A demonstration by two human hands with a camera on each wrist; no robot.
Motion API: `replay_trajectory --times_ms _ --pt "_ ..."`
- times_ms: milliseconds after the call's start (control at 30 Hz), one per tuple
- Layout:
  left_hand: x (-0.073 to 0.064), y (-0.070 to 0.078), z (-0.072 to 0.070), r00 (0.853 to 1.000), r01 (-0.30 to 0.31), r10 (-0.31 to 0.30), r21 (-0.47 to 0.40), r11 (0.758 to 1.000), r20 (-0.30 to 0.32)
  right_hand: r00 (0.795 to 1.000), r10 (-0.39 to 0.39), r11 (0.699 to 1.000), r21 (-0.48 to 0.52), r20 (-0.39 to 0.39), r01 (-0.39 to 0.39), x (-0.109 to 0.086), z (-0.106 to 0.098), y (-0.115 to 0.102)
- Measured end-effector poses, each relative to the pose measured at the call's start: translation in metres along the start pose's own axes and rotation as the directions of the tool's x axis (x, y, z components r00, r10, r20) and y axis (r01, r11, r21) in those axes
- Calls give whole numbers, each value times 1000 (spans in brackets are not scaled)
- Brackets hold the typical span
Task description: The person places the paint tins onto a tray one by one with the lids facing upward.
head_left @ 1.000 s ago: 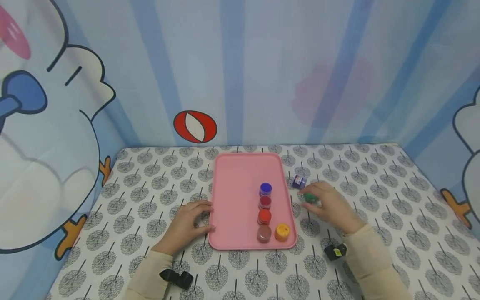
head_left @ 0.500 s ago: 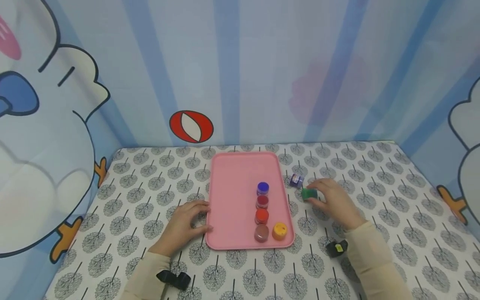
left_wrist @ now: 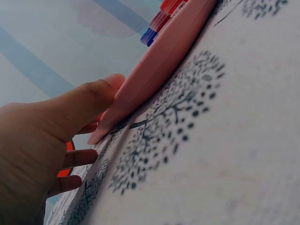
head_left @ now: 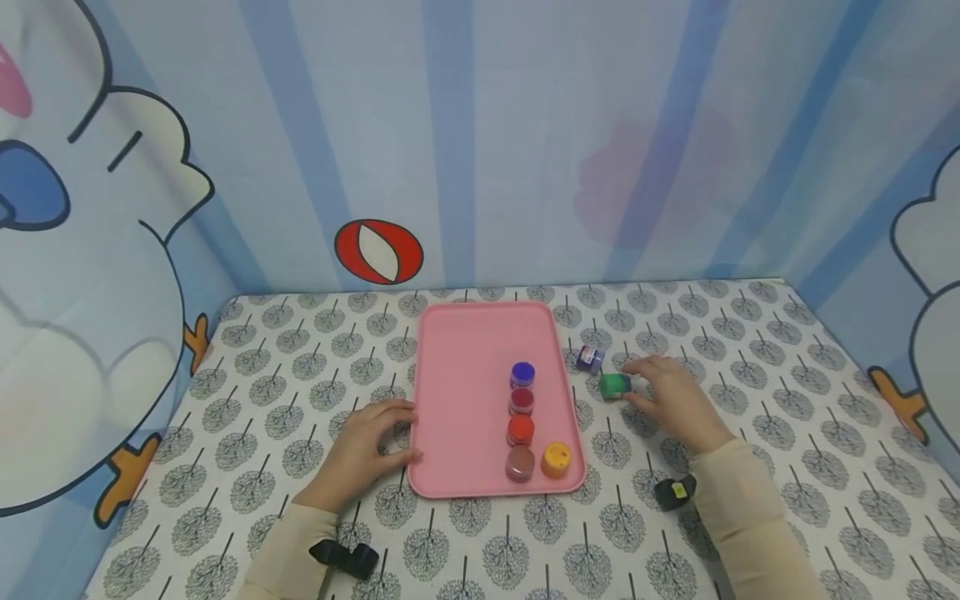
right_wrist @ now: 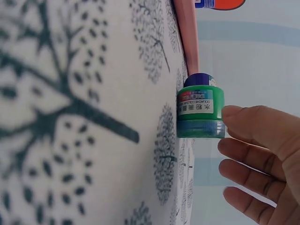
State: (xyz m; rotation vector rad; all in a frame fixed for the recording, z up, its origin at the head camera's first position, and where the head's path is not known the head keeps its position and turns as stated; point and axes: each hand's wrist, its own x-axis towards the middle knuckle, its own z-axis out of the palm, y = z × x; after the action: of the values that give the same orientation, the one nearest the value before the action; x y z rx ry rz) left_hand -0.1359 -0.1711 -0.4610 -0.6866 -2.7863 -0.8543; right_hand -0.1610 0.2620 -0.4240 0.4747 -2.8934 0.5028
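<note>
A green gouache paint jar lies on its side on the patterned cloth, right of the pink tray. Its printed label faces the right wrist view. My right hand is at the jar's right end, thumb and forefinger spread apart. The right wrist view shows the thumb tip right at the green jar, the other fingers loosely bent beside it. My left hand rests at the tray's left edge. Its thumb touches the rim of the tray, with the other fingers spread and relaxed.
On the tray, a blue-lidded jar, a dark red jar, a red jar and a brown jar form a column. A yellow jar stands beside the brown one. Behind the green jar lies a purple jar.
My right hand was over the green jar and covered most of it. Now it has drawn slightly right, and the jar shows on its side. The left hand stays at the tray's edge.
</note>
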Motion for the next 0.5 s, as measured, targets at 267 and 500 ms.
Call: replay_trajectory --times_ms 267,500 --pt "0 0 0 1000 -14 14 4 1000 -14 1000 11 1000 8 24 -11 0 2 4" --pt "-1 -1 2 1000 -5 5 3 1000 -19 999 21 999 47 50 -23 0 8 9"
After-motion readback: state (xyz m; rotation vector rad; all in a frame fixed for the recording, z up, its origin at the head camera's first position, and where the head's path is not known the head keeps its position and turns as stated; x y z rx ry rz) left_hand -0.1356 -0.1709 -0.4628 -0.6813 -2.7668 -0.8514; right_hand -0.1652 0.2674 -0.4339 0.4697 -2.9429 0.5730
